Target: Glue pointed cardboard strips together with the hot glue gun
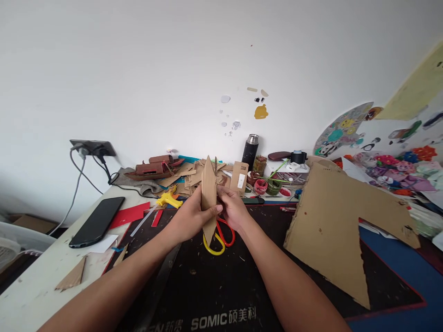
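In the middle of the head view, my left hand (190,214) grips a long cardboard piece (208,184) pointed at both ends, its thumb lying across the front. My right hand (233,207) is closed at the right edge of this cardboard, fingers bent and partly hidden behind it. A thin, dark, ragged edge stands along the upper right side of the piece; whether it belongs to a second piece I cannot tell. Just below the hands are scissors with one yellow and one red handle loop (215,252); their blades are hidden.
A large cardboard sheet (328,226) lies right on the dark mat (207,286). A yellow glue gun (169,199), a phone (97,221) and red paper (129,215) are left. Along the wall stand a brown model boat (154,168), cardboard scraps, a thermos (250,152) and paint jars (260,186).
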Available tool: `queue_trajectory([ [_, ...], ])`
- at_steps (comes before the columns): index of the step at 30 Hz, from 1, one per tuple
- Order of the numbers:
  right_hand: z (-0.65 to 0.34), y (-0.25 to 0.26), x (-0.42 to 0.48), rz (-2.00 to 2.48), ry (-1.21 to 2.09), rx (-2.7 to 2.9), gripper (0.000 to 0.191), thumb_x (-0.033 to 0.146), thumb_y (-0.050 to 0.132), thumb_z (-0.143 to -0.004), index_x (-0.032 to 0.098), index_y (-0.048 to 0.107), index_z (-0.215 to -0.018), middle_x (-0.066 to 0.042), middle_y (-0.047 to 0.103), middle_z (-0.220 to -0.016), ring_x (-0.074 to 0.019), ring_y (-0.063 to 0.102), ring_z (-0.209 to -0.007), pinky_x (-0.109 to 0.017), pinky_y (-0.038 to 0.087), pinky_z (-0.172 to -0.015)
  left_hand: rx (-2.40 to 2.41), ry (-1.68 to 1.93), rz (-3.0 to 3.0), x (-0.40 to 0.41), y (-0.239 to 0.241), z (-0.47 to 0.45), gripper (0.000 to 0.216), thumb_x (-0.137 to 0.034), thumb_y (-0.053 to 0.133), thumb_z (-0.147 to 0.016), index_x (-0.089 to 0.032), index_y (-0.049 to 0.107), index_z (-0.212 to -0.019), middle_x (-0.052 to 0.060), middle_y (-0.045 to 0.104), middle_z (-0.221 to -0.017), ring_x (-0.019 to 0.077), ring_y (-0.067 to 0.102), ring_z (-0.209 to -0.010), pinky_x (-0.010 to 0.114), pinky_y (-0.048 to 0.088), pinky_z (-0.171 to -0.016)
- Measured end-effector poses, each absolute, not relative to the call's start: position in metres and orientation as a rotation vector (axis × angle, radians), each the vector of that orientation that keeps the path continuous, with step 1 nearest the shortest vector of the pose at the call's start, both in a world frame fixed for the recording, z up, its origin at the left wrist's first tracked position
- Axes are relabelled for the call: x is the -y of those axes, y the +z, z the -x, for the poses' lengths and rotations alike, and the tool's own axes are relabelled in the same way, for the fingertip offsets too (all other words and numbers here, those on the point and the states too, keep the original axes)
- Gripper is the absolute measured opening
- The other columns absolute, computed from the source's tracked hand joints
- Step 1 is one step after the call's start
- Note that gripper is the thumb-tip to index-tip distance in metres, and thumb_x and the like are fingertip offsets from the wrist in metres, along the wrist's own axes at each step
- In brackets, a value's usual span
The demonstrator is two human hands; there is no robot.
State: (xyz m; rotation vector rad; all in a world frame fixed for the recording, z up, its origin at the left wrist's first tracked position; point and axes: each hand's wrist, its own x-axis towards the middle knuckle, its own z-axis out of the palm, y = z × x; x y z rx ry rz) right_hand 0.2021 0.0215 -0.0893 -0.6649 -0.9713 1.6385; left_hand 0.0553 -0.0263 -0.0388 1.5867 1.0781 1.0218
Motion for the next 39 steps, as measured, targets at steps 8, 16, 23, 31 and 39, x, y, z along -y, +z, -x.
queue_trajectory([
  [8, -0.202, -0.088, -0.021, 0.662, 1.648, 1.001, 0.043, 0.061, 0.088, -0.072, 0.022, 0.078, -0.084, 0.004, 0.055, -0.058, -0.0136, 0.047, -0.049, -0.029, 0.044, -0.049, -1.114, 1.012, -1.588, 0.025, -0.039, -0.052, 0.06, -0.038, 0.077, -0.085, -0.02, 0.056, -0.139, 0.011, 0.071, -0.128, 0.0345, 0.064, -0.121, 0.045, 0.054, -0.1],
  [16, -0.201, -0.09, -0.021, 0.673, 1.64, 1.026, 0.045, 0.064, 0.087, -0.072, 0.021, 0.075, -0.083, 0.003, 0.058, -0.062, -0.0138, 0.051, -0.05, -0.029, 0.045, -0.049, -1.092, 1.005, -1.565, 0.022, -0.047, -0.049, 0.063, -0.037, 0.076, -0.087, -0.021, 0.053, -0.143, 0.013, 0.068, -0.132, 0.0339, 0.065, -0.119, 0.044, 0.054, -0.099],
  [23, -0.201, -0.088, -0.019, 0.682, 1.614, 1.057, 0.045, 0.065, 0.086, -0.074, 0.022, 0.075, -0.083, 0.004, 0.059, -0.062, -0.012, 0.049, -0.05, -0.027, 0.044, -0.047, -1.13, 1.024, -1.601, 0.023, -0.038, -0.048, 0.055, -0.042, 0.075, -0.086, -0.019, 0.058, -0.132, 0.009, 0.072, -0.114, 0.0298, 0.067, -0.105, 0.039, 0.055, -0.087],
  [31, -0.198, -0.083, -0.013, 0.734, 1.474, 1.296, 0.047, 0.065, 0.072, -0.089, 0.019, 0.078, -0.093, 0.001, 0.061, -0.073, -0.0091, 0.048, -0.049, -0.024, 0.041, -0.045, -1.244, 1.488, -1.336, -0.005, -0.006, 0.006, 0.048, -0.039, 0.08, -0.081, -0.02, 0.059, -0.121, 0.001, 0.066, -0.082, 0.0205, 0.065, -0.073, 0.032, 0.052, -0.065],
  [39, -0.19, -0.087, 0.002, 0.878, 1.17, 1.736, 0.035, 0.053, 0.065, -0.099, 0.02, 0.076, -0.096, -0.002, 0.07, -0.08, -0.0138, 0.059, -0.064, -0.026, 0.043, -0.059, -1.215, 1.531, -1.208, -0.015, -0.001, 0.017, 0.04, -0.032, 0.085, -0.071, -0.018, 0.065, -0.102, 0.001, 0.068, -0.077, 0.0191, 0.062, -0.068, 0.034, 0.051, -0.066],
])
